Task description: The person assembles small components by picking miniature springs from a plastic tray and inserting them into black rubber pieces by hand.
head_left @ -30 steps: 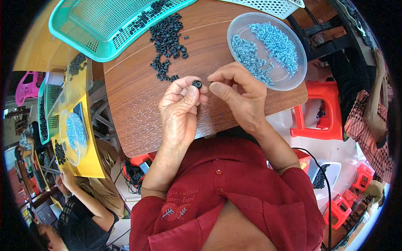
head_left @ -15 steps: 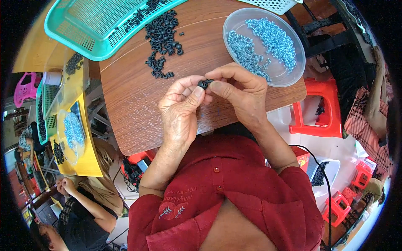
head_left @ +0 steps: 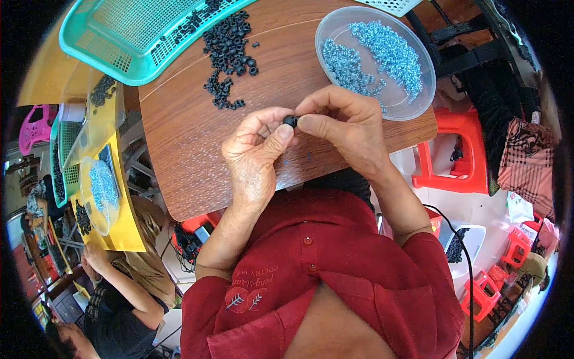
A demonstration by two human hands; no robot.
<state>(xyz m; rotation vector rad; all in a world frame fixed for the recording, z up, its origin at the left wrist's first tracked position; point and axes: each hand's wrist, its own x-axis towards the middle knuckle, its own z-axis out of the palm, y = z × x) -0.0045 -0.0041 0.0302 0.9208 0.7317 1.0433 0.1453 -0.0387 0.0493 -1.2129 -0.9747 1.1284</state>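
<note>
Room, pale floor; brown wood-grain table before me.
My red shirt bears embroidered lettering. Translucent basin of blue pieces stands right; black parts lie heaped. My left hand and right hand pinch one small black piece above the table.

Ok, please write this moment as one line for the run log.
left hand: pinches small black part | right hand: at its right side | table: loose black pieces, clear tub with blue pieces

Brown table | yellow table | red stool | pale floor, perhaps tiled
</note>
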